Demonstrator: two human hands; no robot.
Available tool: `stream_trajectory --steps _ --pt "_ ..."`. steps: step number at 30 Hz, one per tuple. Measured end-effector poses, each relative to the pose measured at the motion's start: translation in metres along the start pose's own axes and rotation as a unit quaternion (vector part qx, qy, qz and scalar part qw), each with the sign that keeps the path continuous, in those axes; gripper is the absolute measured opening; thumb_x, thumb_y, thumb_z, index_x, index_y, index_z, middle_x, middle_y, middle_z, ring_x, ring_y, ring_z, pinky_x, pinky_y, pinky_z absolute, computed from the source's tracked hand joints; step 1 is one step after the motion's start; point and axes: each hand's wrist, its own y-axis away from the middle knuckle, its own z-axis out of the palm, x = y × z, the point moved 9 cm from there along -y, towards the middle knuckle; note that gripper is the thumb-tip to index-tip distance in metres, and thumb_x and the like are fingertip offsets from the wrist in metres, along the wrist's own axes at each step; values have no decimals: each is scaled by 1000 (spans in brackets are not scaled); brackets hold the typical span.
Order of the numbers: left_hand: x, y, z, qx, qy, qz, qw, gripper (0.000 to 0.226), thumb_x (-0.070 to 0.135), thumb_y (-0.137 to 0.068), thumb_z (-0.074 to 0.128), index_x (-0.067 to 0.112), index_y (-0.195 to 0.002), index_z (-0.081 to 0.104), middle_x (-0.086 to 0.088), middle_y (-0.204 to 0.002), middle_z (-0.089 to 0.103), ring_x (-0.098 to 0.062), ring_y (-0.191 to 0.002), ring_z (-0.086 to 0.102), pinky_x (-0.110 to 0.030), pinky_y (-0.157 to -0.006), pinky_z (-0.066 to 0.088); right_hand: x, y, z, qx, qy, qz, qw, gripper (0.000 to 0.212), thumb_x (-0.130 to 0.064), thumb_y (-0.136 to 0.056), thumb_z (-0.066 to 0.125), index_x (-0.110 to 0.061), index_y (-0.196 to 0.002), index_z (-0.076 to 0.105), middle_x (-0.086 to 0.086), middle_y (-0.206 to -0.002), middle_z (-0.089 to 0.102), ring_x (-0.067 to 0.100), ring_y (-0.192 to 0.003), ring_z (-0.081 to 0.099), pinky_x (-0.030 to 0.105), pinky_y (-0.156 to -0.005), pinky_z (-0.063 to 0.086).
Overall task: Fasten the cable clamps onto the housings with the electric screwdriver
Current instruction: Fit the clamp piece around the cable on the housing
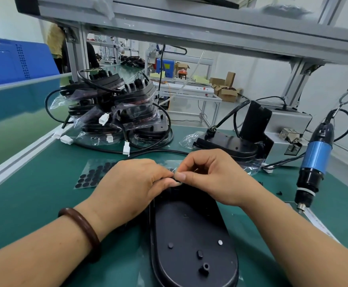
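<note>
A black oval housing (189,235) lies on the green mat in front of me, its long axis running away from me. My left hand (131,183) rests curled over its far end. My right hand (214,175) meets the left one there, and thumb and fingers of both pinch a small black part (177,180), mostly hidden between the fingertips. The blue and black electric screwdriver (313,162) hangs from a hook at the right, tip down, untouched.
A pile of bagged black housings with cables and white connectors (117,112) stands at the back left. Another housing (229,143) lies against a grey box at the back right. A sheet of black round pads (92,175) lies left of my hands. Small black screws (279,192) lie at the right.
</note>
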Motion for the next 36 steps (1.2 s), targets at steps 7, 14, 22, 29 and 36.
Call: stream_trajectory --steps 7,14,22,29,36 --pt "-12 0 4 -13 64 -47 997 47 57 -81 40 29 -96 75 8 -76 69 -11 -72 64 -31 -66 51 6 1 -3 -31 -29 8 999 5 -8 -82 74 -5 -85 73 18 -93 71 37 -91 65 53 -88 51" --pt "-12 -2 5 -55 70 -1 996 39 46 -87 44 28 -105 74 11 -72 66 -5 -68 59 -23 -66 46 7 -1 3 -9 -29 -8 1000 3 -7 -82 74 -10 -81 73 18 -81 68 15 -73 58 39 -74 51" --pt "-5 -3 3 -26 17 -3 1000 39 42 -89 40 24 -103 72 6 -76 66 -18 -73 62 -38 -66 54 12 -1 2 -1 -44 14 999 6 -7 -88 68 -9 -82 70 9 -72 61 14 -67 50 29 -67 43" --pt "-26 2 19 -64 53 -115 990 26 44 -93 47 36 -108 66 13 -97 69 -8 -92 61 -31 -81 48 15 -3 6 14 -13 27 999 8 -8 -89 66 -10 -81 65 26 -83 64 19 -70 52 38 -70 46" --pt "-38 2 26 -98 95 -157 978 17 43 -86 58 35 -93 71 16 -78 67 1 -75 60 -12 -69 43 16 -2 8 -26 -29 38 999 18 -2 -89 64 -13 -76 60 22 -81 64 22 -76 52 53 -79 47"
